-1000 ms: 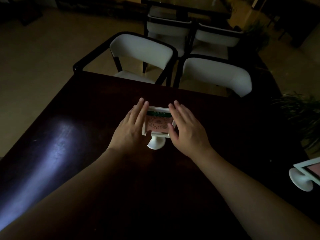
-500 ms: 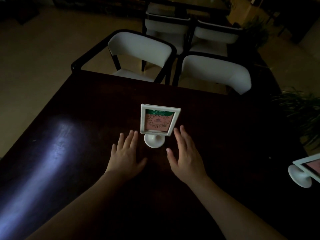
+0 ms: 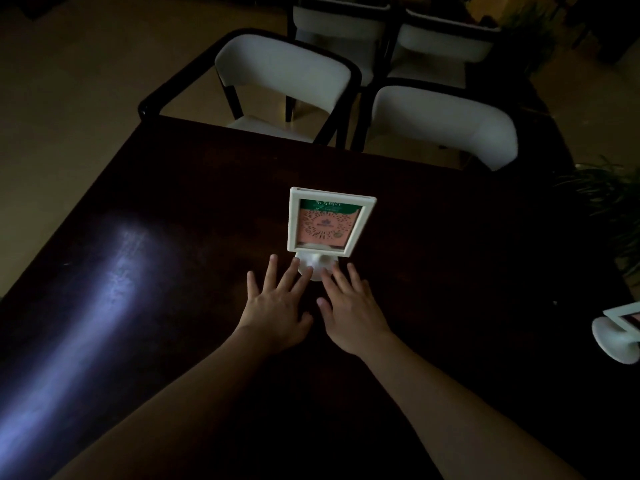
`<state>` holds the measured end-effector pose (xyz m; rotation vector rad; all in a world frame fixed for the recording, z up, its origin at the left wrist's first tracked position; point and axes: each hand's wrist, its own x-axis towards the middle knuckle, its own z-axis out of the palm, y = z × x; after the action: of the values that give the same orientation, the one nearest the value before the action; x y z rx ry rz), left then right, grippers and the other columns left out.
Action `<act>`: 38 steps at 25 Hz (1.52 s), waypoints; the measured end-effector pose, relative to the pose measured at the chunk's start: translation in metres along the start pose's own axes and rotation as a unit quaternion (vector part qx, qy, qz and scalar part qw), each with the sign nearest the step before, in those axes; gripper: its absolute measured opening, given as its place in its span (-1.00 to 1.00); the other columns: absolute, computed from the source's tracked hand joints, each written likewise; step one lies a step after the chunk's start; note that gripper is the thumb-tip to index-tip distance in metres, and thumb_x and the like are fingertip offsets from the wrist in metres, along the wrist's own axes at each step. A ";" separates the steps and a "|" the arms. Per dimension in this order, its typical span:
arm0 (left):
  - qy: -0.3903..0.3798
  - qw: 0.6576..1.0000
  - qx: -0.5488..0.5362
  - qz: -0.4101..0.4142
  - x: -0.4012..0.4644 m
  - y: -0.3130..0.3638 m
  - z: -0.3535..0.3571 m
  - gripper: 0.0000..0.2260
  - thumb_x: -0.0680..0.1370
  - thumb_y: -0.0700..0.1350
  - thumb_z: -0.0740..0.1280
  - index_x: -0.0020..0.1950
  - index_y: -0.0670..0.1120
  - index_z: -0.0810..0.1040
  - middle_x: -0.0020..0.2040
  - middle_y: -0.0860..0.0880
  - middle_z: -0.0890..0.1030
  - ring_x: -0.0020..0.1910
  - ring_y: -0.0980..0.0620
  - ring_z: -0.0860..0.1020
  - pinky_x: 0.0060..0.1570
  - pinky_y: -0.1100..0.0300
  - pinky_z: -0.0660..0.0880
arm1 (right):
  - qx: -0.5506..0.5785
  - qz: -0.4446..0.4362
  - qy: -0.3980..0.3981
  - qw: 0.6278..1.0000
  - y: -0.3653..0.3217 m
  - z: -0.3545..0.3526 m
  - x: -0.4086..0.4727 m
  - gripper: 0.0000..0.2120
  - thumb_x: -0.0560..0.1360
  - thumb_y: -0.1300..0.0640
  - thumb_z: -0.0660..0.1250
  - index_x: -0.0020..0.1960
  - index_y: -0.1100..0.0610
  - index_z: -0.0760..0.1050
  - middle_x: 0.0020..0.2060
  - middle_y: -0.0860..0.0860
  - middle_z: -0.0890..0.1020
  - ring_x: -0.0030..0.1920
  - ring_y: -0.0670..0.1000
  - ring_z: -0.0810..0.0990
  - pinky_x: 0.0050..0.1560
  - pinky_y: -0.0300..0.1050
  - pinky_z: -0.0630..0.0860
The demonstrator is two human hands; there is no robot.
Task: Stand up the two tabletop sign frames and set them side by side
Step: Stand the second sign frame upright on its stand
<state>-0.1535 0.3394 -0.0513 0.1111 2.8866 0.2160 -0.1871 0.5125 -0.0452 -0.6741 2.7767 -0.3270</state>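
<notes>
A white sign frame (image 3: 327, 223) with a pink and green card stands upright on its round white foot in the middle of the dark table (image 3: 173, 209). My left hand (image 3: 277, 306) and my right hand (image 3: 349, 313) lie flat on the table just in front of it, fingers spread, fingertips touching the foot. Neither hand holds anything. A second white sign frame (image 3: 620, 332) lies tipped over at the right edge of the view, partly cut off.
Two white chairs with black frames (image 3: 287, 71) (image 3: 446, 123) stand at the table's far edge, with more behind. A green plant (image 3: 602, 202) is at the right. A bright glare patch lies on the table's left side.
Both hands let go of the first frame after standing it upright, drew back toward me, then came forward so the fingertips touch its foot.
</notes>
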 end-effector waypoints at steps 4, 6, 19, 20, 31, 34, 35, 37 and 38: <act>-0.011 1.000 -0.001 0.005 0.003 -0.001 0.004 -0.28 0.51 0.24 0.01 0.60 0.14 -0.22 0.62 0.02 -0.24 0.50 -0.19 -0.42 0.40 -0.42 -0.23 | -0.007 0.014 -0.009 1.000 -0.004 0.008 0.005 -0.44 0.68 -0.11 -0.04 0.62 -0.01 -0.09 0.63 -0.02 -0.09 0.59 0.13 -0.21 0.54 0.28 -0.06; -0.013 1.000 -0.002 0.011 0.004 -0.004 0.006 -0.28 0.50 0.25 0.00 0.60 0.15 -0.21 0.62 0.02 -0.26 0.50 -0.20 -0.42 0.40 -0.43 -0.23 | -0.012 0.022 -0.009 1.000 -0.005 0.011 0.004 -0.44 0.68 -0.12 -0.06 0.62 -0.02 -0.11 0.63 -0.02 -0.11 0.59 0.12 -0.22 0.54 0.27 -0.10; -0.023 0.997 0.016 0.070 0.007 0.016 0.016 -0.23 0.42 0.34 -0.10 0.58 0.17 -0.28 0.60 0.02 -0.32 0.47 -0.24 -0.46 0.35 -0.44 -0.33 | -0.018 0.095 -0.002 0.995 0.008 0.018 -0.025 -0.42 0.66 -0.16 -0.07 0.61 -0.08 -0.17 0.62 -0.07 -0.16 0.58 0.10 -0.25 0.53 0.28 -0.16; -0.024 0.997 0.017 0.071 0.007 0.021 0.016 -0.23 0.42 0.34 -0.09 0.58 0.18 -0.28 0.60 0.02 -0.32 0.47 -0.25 -0.45 0.35 -0.44 -0.33 | -0.018 0.097 0.000 0.995 0.012 0.018 -0.029 -0.42 0.66 -0.17 -0.07 0.61 -0.08 -0.17 0.62 -0.07 -0.16 0.58 0.10 -0.25 0.53 0.28 -0.16; -0.044 0.995 0.045 0.077 0.009 0.116 0.026 -0.22 0.46 0.34 -0.02 0.57 0.17 -0.31 0.60 0.03 -0.32 0.46 -0.31 -0.45 0.35 -0.49 -0.28 | -0.008 0.113 0.012 0.993 0.090 0.015 -0.081 -0.41 0.65 -0.20 -0.10 0.61 -0.08 -0.17 0.63 -0.05 -0.13 0.58 0.13 -0.23 0.51 0.30 -0.16; -0.050 0.994 0.051 0.077 0.009 0.143 0.028 -0.22 0.47 0.34 -0.01 0.57 0.17 -0.32 0.60 0.03 -0.33 0.46 -0.31 -0.45 0.35 -0.50 -0.27 | -0.008 0.113 0.017 0.993 0.112 0.015 -0.092 -0.41 0.64 -0.22 -0.12 0.60 -0.09 -0.17 0.62 -0.05 -0.13 0.58 0.14 -0.24 0.50 0.30 -0.18; -0.052 0.994 0.055 0.077 0.010 0.152 0.029 -0.22 0.47 0.34 -0.02 0.57 0.17 -0.32 0.60 0.03 -0.33 0.46 -0.32 -0.45 0.35 -0.49 -0.27 | -0.008 0.113 0.018 0.993 0.121 0.014 -0.096 -0.41 0.63 -0.22 -0.13 0.60 -0.09 -0.17 0.62 -0.04 -0.12 0.58 0.14 -0.23 0.50 0.30 -0.18; -0.054 0.993 0.064 0.078 0.013 0.168 0.030 -0.22 0.46 0.35 -0.02 0.57 0.17 -0.32 0.60 0.03 -0.32 0.46 -0.32 -0.44 0.35 -0.49 -0.27 | -0.010 0.114 0.021 0.993 0.135 0.013 -0.103 -0.40 0.62 -0.23 -0.14 0.60 -0.09 -0.17 0.63 -0.03 -0.11 0.58 0.15 -0.23 0.49 0.30 -0.18; -0.055 0.993 0.068 0.081 0.014 0.175 0.030 -0.23 0.47 0.35 -0.02 0.57 0.17 -0.33 0.60 0.03 -0.33 0.47 -0.32 -0.44 0.35 -0.49 -0.27 | -0.010 0.116 0.023 0.993 0.141 0.012 -0.106 -0.40 0.62 -0.24 -0.15 0.60 -0.08 -0.17 0.63 -0.03 -0.10 0.58 0.15 -0.22 0.49 0.31 -0.18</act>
<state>-0.1495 0.5179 -0.0565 0.3713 2.7802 0.0390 -0.1512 0.6836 -0.0739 -0.3456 2.8670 -0.2711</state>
